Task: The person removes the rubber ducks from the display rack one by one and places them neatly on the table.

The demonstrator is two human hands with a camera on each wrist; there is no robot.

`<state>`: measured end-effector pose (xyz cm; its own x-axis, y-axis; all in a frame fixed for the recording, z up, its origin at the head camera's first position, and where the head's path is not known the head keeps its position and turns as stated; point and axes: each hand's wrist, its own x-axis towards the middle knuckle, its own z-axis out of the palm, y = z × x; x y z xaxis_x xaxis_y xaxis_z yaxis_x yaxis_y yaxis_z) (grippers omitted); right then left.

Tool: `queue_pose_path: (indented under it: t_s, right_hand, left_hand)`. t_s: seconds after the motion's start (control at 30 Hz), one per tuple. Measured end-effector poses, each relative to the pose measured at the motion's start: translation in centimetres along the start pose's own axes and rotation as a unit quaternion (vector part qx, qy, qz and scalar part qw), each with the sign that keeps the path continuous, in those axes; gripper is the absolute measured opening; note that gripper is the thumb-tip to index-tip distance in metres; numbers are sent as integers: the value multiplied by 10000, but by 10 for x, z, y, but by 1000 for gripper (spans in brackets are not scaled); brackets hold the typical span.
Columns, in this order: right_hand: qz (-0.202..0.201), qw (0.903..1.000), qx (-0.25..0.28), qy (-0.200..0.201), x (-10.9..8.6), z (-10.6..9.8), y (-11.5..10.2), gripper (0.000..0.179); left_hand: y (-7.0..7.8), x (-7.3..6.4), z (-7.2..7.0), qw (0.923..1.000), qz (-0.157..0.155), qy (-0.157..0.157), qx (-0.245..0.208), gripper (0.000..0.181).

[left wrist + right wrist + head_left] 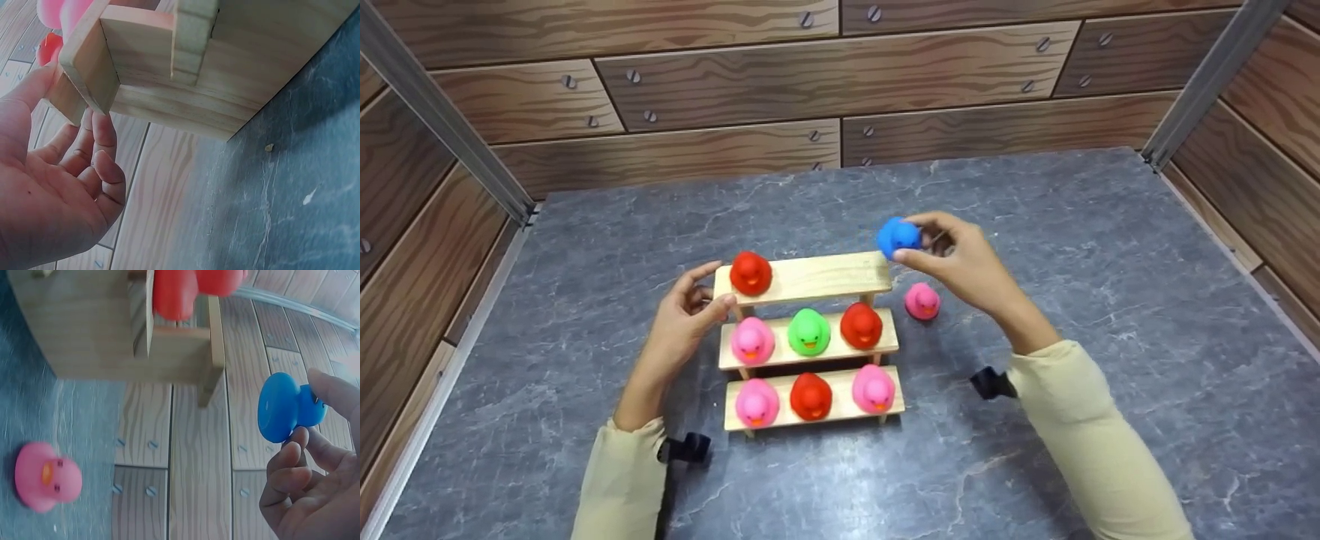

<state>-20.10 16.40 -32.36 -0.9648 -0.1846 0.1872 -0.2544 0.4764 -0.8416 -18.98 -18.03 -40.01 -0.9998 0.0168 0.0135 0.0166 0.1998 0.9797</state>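
Note:
A three-tier wooden stand [832, 277] holds several rubber ducks. Its top tier bears one red duck [751, 273] at the left end. Pink, green [808, 332] and red [861, 326] ducks line the middle tier; pink, red and pink ones line the bottom. My left hand [679, 315] grips the left end of the top tier, thumb in front and fingers behind, as the left wrist view also shows. Between thumb and fingers my right hand [956, 251] pinches a blue duck [281, 408], held in the air by the top tier's right end.
A pink duck [922, 301] stands on the grey marbled table [1072, 262] just right of the stand, below my right hand. Wood-patterned walls [840, 82] enclose the table at the back and both sides.

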Motion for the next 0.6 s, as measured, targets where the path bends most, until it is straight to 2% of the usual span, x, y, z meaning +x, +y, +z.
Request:
queue_pose_path:
  t_s: [0.23, 0.6]
  right_hand:
    - [134, 9996, -172, 179, -6, -22, 13, 43]
    - [321, 9986, -226, 347, -15, -38, 44, 42]
  left_hand:
    - [1, 0, -1, 10000, 17, 8, 18, 54]
    - [0, -1, 0, 10000, 51, -6, 30, 53]
